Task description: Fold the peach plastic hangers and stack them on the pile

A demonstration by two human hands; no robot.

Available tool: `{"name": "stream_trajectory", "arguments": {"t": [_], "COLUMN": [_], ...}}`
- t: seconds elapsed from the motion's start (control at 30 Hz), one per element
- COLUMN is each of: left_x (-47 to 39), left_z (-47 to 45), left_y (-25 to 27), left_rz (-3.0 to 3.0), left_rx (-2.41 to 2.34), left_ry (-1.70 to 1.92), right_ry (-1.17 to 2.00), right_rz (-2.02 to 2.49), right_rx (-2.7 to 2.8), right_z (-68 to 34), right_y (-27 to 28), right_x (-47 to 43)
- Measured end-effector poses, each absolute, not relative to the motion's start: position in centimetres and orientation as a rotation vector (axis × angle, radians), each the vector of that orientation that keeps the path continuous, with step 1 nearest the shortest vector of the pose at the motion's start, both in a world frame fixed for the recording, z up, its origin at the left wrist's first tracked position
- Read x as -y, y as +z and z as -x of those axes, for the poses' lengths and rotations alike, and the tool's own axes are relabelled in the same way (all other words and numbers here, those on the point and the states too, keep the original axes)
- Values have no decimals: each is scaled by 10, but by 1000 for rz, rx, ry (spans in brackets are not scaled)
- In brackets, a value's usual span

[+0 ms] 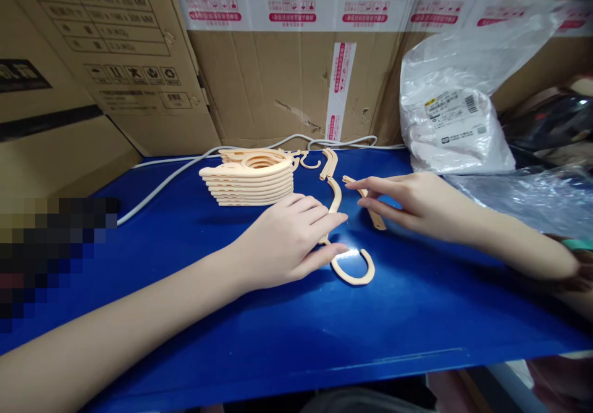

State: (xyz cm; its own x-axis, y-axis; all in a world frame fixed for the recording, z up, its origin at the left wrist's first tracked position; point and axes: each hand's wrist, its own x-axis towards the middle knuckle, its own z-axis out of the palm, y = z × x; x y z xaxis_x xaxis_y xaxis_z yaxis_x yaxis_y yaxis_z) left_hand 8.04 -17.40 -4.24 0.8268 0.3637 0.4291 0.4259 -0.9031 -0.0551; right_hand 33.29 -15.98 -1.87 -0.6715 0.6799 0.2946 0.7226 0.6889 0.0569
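My left hand (294,234) rests over a cream plastic folding hanger, its fingers closed around the middle. The hanger's hook (354,279) sticks out below the thumb, and one curved arm (335,194) shows above the fingers. In my right hand (417,206), thumb and index finger are at a loose cream hanger arm (376,218), which slants downward behind the fingertips. A neat stack of cream folded hangers (250,184) sits beyond my left hand. Further back lie a small loose hook (311,163) and more curved hanger arms (328,163).
Everything lies on a blue tabletop (296,339). Cardboard boxes (264,79) wall off the back and left. A white cable (167,184) runs along the rear. At the right stand a white plastic parcel bag (456,123) and crumpled clear plastic (532,200).
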Motion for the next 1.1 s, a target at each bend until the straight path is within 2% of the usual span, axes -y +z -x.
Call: {"name": "stream_trajectory", "arguments": {"t": [0.13,0.27,0.4,0.73,1.1], "left_x": [174,170,165,166,172], "left_z": [-80,-78,-78,-78,-79], "left_y": [-43,-47,-49,-50,-44], "left_rz": [2722,2707,2821,2785,2477], "left_rx": [703,800,875,893,802], "left_ry": [-791,-810,-740,-752,-646], "right_ry": [-509,-434,-395,-167,-327], "right_rz": [896,497,365,448,766], "right_rx": [2633,2753,2817,2850,2729], "right_z": [-330,-314,-301,-304,-325], "right_y": [-20,-27,-35,-33,-39], "right_x": [167,184,197,191,157]}}
